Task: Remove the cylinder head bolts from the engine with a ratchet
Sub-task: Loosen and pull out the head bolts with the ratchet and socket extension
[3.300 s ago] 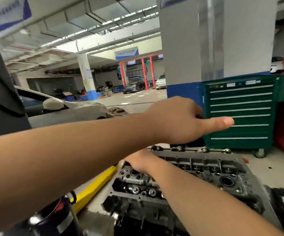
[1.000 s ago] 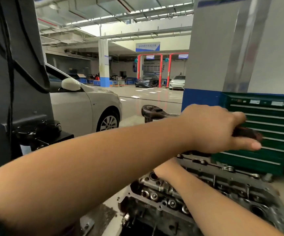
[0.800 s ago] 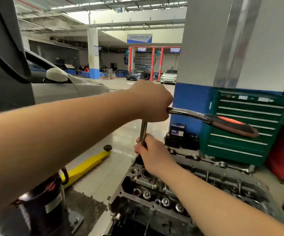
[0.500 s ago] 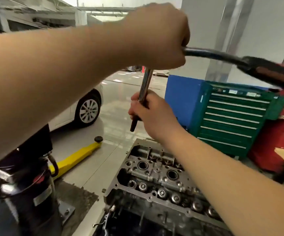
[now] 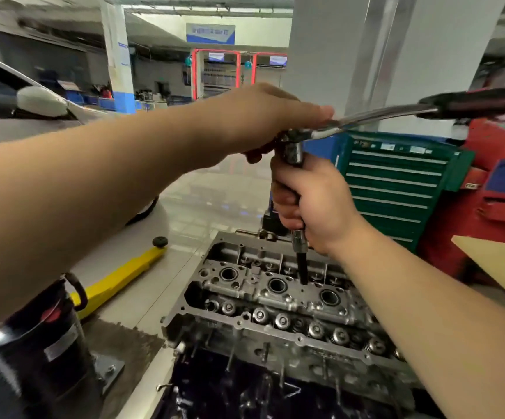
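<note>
Head view: the left hand (image 5: 263, 122) covers the ratchet (image 5: 366, 116) head, fingers curled over it. The right hand (image 5: 308, 204) wraps the upright extension (image 5: 301, 261) below, whose dark tip meets the engine (image 5: 275, 300) top near its far edge, probably on a bolt, though blur hides it. A green cabinet (image 5: 396, 189) stands beyond.

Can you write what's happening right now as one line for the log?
left hand: on ratchet head | right hand: gripping extension bar | bar tip: down in cylinder head | step: bolt removal
</note>
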Demonstrator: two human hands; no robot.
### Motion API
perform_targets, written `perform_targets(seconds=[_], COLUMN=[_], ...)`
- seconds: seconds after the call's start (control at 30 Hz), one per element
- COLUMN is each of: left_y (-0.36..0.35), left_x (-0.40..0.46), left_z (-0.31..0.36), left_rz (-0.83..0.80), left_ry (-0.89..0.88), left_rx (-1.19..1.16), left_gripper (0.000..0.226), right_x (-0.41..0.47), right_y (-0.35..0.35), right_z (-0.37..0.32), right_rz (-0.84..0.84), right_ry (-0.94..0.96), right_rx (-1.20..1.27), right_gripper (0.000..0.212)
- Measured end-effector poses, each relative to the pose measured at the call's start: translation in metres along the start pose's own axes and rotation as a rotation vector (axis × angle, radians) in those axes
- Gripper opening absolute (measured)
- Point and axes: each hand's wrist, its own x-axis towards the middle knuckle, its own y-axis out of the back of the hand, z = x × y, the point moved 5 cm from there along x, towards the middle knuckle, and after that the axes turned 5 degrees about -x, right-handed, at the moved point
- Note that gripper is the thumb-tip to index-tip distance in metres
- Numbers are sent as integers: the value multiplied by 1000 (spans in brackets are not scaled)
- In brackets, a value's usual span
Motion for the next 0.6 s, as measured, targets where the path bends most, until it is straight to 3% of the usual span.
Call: perform_targets(seconds=[0.13, 0.23, 0.6], left_y=[-23, -31, -17], left_x=[4, -2, 2], left_z=[-15, -21, -29], left_rz=[-103, -176, 61], left_ry=[143, 173, 86], left_rx=[-538, -824, -739], left_gripper=[18, 35, 24], right_x=[1, 9, 47], right_y=[-4, -8, -25], right_z=[5, 6, 20], right_rz=[-22, -11, 98], right_ry=[-53, -42, 98], right_rx=[20, 81, 163], right_gripper=[25, 33, 22])
